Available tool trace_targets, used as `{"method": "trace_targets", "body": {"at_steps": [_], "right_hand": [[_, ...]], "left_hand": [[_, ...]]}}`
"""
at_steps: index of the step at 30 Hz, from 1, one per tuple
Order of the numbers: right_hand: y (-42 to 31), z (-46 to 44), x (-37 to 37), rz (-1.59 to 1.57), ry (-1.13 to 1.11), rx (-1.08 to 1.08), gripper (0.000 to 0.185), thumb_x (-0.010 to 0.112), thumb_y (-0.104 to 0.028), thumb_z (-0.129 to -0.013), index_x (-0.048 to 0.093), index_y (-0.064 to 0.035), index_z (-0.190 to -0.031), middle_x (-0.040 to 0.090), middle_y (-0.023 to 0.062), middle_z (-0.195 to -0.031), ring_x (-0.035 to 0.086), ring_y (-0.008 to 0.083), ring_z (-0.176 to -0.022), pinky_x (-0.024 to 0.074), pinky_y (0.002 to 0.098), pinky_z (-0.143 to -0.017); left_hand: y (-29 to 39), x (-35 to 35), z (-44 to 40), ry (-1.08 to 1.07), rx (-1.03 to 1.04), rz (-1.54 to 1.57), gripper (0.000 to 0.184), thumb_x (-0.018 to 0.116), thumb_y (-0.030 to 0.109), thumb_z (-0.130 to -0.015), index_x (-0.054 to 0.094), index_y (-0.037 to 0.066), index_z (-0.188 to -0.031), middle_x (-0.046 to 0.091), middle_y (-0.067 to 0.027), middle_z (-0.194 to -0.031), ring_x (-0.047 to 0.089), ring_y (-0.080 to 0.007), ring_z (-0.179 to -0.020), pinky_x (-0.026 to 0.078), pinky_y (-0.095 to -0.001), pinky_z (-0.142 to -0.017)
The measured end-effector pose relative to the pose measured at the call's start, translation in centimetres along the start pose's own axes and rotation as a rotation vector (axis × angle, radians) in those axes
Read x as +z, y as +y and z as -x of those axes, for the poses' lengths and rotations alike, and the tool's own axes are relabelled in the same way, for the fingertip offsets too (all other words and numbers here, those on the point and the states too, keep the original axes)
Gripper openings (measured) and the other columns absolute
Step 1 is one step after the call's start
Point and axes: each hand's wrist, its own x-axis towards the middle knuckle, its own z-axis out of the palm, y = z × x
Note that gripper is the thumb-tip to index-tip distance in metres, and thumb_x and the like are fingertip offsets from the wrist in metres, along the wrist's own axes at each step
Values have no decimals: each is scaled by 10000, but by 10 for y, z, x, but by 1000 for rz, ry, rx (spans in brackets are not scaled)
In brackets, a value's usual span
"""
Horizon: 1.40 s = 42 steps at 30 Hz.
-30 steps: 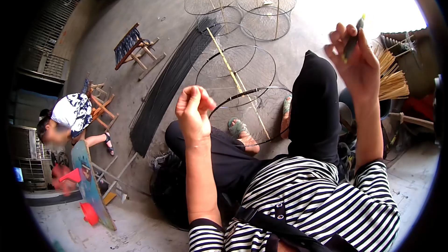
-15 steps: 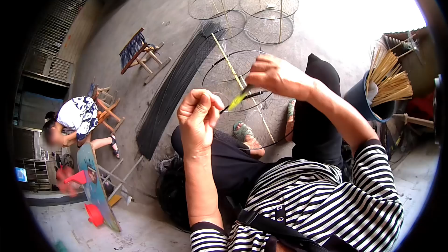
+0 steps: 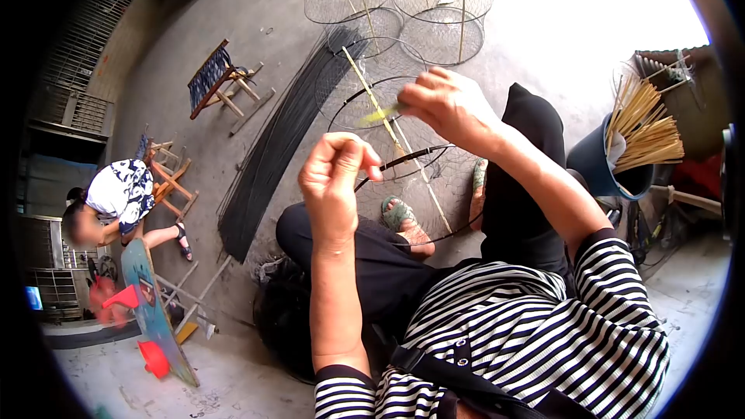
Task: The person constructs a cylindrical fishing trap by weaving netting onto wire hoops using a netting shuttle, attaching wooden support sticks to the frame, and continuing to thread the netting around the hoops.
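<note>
My left hand (image 3: 334, 178) is closed in a pinch at the near rim of a black hoop (image 3: 403, 159). The thumb and fingertips partly hide the rim there. Up and to the right, my right hand (image 3: 454, 109) is closed round one end of a slim yellow-green netting needle (image 3: 379, 116), which is blurred and points left. The needle is apart from the hoop rim. Fine netting spreads between the hoops below my hands, and a pale bamboo stick (image 3: 372, 97) runs lengthwise through them. Any thread between my hands is too fine to make out.
A bundle of black rods (image 3: 283, 155) lies on the floor ahead. Finished-looking hooped nets (image 3: 442, 4) stand beyond. A blue bucket (image 3: 594, 157) of bamboo sticks (image 3: 648, 128) is at right. At left are a folding stool (image 3: 213, 81), a seated person (image 3: 120, 194) and a tilted board (image 3: 151, 295).
My right hand has moved a little up and left, and the needle has swung from beside my left fingertips to above them. My left hand keeps its pinch. The view has shifted slightly.
</note>
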Motion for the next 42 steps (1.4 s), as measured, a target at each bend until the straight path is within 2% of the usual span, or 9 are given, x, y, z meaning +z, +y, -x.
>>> {"method": "trace_targets", "body": {"at_steps": [4,7,11,16,19,21,28,36,42], "right_hand": [[-6,10,5,-612,0,-92,260,695,-235,-919,670,-81,-1128,629,67,-859,653,240,-836,529,359,-719],[-38,-3,-14,-1146,-70,300,305,709,-258,-949,657,-85,-1194,601,18,-864,598,122,-812,498,327,-717],[-11,-12,-27,-1029,131,463,244,633,-264,-1008,705,-52,-1106,643,68,-1033,618,145,-943,512,296,-821],[51,-3,-156,-1358,287,-185,284,391,-183,-1103,608,-16,-1177,625,60,-978,557,156,-874,443,307,-836],[32,39,-96,-395,345,327,266,600,-131,-997,645,-55,-1248,627,-15,-949,551,99,-809,471,270,-739],[-7,50,-78,-240,-45,576,421,785,-102,-857,668,-123,-1261,682,-2,-960,613,103,-807,518,291,-719],[20,68,5,-188,-20,185,171,808,-146,-796,704,-48,-890,641,72,-808,630,239,-789,525,355,-699],[-16,7,-71,-169,183,331,232,781,-258,-864,680,-53,-905,614,82,-734,595,231,-711,505,353,-660],[-3,40,-55,-140,128,267,211,752,-245,-887,678,-49,-914,641,117,-775,646,306,-724,519,384,-663]], "left_hand": [[-5,-8,-15,24,-21,-67,145,567,104,-1027,623,24,-920,628,-63,-780,519,-94,-615,408,-228,-572],[-18,16,-19,-51,-23,-38,129,605,111,-1016,648,22,-933,642,-18,-794,560,-73,-688,451,-226,-631],[-35,7,-22,-6,158,-505,71,685,77,-933,656,13,-919,674,-59,-831,649,-180,-769,498,-295,-722],[-70,-15,1,46,260,-979,47,700,-1,-873,654,-11,-875,687,-116,-886,669,-292,-831,512,-363,-758],[-55,-1,22,258,499,-1133,116,664,-29,-893,659,2,-1004,690,-115,-996,665,-287,-932,507,-368,-828],[-57,2,51,138,474,-939,163,693,-3,-883,656,-4,-1042,690,-141,-1026,660,-311,-979,501,-381,-890],[-119,33,48,-290,61,-998,771,750,286,-871,376,-80,-1436,572,-265,-1311,567,-406,-1209,430,-467,-1026],[-27,48,48,-468,355,-841,128,750,134,-846,697,59,-757,654,-56,-700,608,-273,-700,455,-384,-776],[-4,36,122,-567,99,-826,256,807,183,-812,718,38,-1004,693,-125,-991,684,-284,-838,540,-349,-796]]}}
